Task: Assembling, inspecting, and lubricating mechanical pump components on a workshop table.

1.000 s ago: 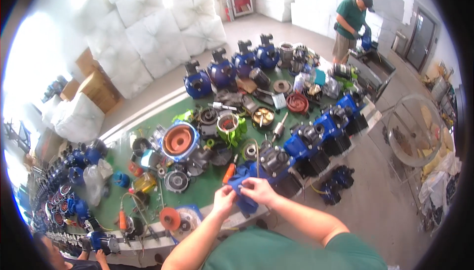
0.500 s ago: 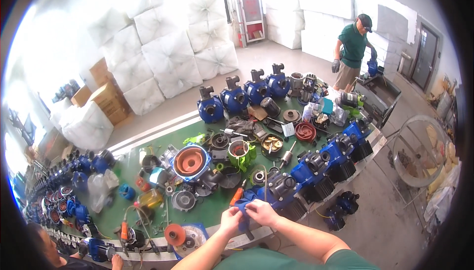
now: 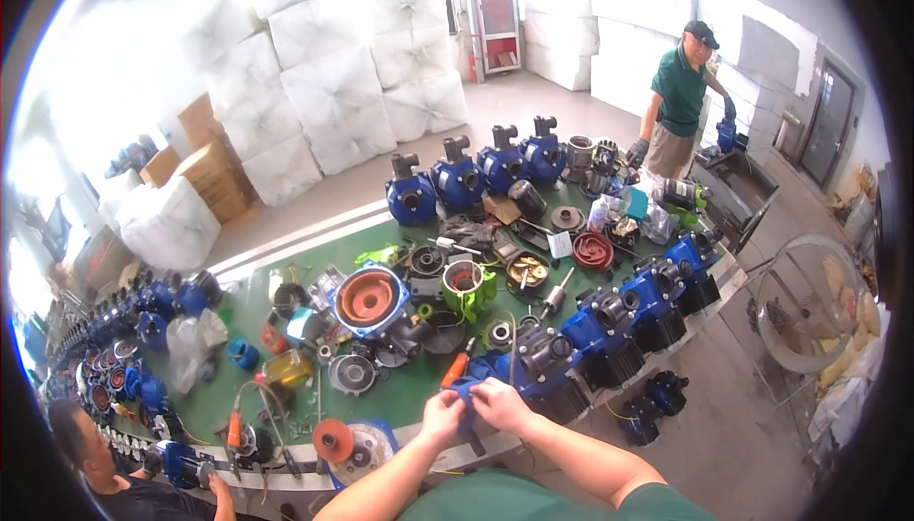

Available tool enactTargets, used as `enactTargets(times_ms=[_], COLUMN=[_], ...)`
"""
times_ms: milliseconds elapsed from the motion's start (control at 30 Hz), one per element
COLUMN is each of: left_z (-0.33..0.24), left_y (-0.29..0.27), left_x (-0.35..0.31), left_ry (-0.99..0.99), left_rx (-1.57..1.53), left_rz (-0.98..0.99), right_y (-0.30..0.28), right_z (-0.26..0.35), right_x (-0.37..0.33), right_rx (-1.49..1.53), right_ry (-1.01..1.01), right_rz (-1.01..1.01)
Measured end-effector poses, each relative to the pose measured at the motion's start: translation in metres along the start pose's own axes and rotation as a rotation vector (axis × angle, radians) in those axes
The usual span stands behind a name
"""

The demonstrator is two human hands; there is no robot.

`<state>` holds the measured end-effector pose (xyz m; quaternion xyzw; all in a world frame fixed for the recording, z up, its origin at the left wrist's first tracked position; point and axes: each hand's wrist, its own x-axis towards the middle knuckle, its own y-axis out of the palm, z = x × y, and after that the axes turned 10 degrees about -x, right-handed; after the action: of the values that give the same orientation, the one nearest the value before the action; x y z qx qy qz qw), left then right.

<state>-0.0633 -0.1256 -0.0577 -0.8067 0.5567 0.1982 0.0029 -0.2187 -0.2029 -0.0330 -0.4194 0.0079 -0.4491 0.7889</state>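
Observation:
My left hand and my right hand meet at the near edge of the bench. Between their closed fingertips is a blue pump part, mostly covered by the fingers; its exact kind is hard to make out. A dark stub shows just below it. Right behind the hands lies an orange power screwdriver. To the right of my right hand begins a row of blue pumps with black motors along the bench edge. An orange disc lies left of my left forearm.
The green bench carries several loose pump parts, including a blue housing with an orange inside. Blue pumps line its far edge. One co-worker stands at the far right, another works at the lower left. A wire-guarded fan stands right.
My view has shifted slightly, while my hands stay on the blue part. The far co-worker's head has lifted. The co-worker at lower left shows more, now with both hands at a blue pump.

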Motion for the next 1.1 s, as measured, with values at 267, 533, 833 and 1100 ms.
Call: enactTargets(times_ms=[267, 533, 833, 1100], left_z=[-0.01, -0.003, -0.007, -0.009], left_y=[0.01, 0.0, 0.003, 0.002], left_x=[0.001, 0.002, 0.017, 0.02], left_ry=[-0.115, -0.046, 0.065, 0.029], left_rx=[-0.28, 0.02, -0.308, 0.132], left_rz=[-0.041, 0.028, -0.187, 0.12], right_y=[0.007, -0.007, -0.008, -0.008], right_z=[0.0, 0.007, 0.014, -0.013], right_x=[0.002, -0.001, -0.006, -0.012], right_rx=[0.116, 0.126, 0.281, 0.038], right_ry=[0.103, 0.07, 0.59, 0.192], right_rz=[-0.031, 0.014, 0.031, -0.048])
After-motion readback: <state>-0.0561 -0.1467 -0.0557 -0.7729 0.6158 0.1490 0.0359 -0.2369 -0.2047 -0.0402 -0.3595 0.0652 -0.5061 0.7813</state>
